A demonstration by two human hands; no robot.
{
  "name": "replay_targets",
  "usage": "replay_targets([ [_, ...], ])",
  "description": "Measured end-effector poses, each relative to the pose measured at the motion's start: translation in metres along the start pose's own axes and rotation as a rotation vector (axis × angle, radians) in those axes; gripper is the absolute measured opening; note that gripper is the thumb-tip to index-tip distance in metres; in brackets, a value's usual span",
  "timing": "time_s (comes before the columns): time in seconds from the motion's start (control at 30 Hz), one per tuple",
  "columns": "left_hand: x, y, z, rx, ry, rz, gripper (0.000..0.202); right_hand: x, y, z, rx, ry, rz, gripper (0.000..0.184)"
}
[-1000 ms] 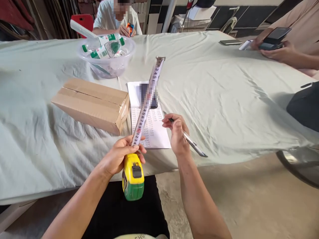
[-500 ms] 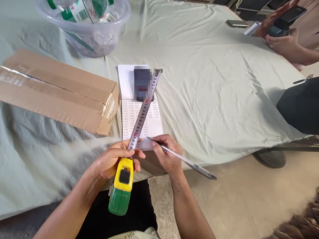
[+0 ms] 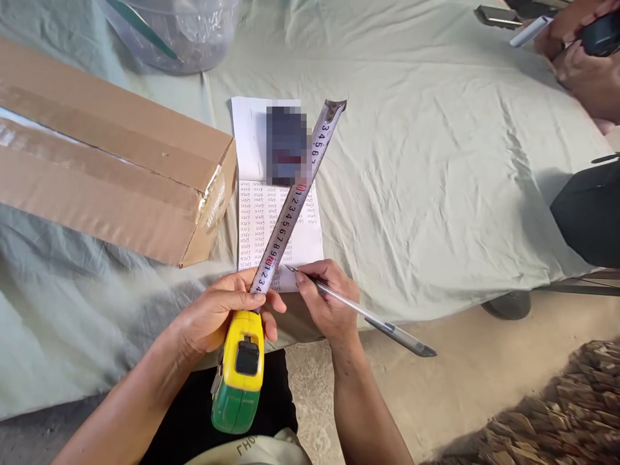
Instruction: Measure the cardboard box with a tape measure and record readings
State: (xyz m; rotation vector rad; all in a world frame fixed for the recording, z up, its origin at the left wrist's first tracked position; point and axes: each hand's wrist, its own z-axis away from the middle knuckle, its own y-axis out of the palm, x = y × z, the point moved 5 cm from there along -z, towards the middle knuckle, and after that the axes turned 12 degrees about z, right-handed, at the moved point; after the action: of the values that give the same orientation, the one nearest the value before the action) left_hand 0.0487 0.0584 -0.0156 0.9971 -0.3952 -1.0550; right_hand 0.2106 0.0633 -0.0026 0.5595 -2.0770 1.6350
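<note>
My left hand (image 3: 227, 310) grips a yellow and green tape measure (image 3: 238, 371) near its mouth, thumb pressed on the drawn-out blade. That blade slants up and away over an open notebook (image 3: 249, 145), its metal hook beyond the page's right edge. My right hand (image 3: 332, 300) pinches a clear pen (image 3: 372, 316), its tip pointing at the lower part of the written page. Rows of small handwritten figures fill much of that page. A dark pixelated object (image 3: 285, 145) lies on the notebook's upper page, partly behind the blade.
A long taped cardboard box (image 3: 116, 161) lies left of the notebook on the cloth-covered table (image 3: 411, 194). Behind it stands a clear plastic tub (image 3: 203, 51). Another person's hands (image 3: 576, 61) hold a dark device at the far right. A dark object (image 3: 588, 210) is at the right edge.
The view has shifted lower and closer, so the tub slides up out of frame and the box looks larger. The blade's hook end has swung rightward. Both hands keep their holds.
</note>
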Motion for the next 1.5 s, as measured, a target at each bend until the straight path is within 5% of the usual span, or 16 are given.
replay_targets([
  [1.5, 0.0018, -0.0025, -0.0007, 0.017, 0.003, -0.013, 0.032, 0.0000, 0.0007, 0.0018, -0.004, -0.011, 0.039, 0.010],
])
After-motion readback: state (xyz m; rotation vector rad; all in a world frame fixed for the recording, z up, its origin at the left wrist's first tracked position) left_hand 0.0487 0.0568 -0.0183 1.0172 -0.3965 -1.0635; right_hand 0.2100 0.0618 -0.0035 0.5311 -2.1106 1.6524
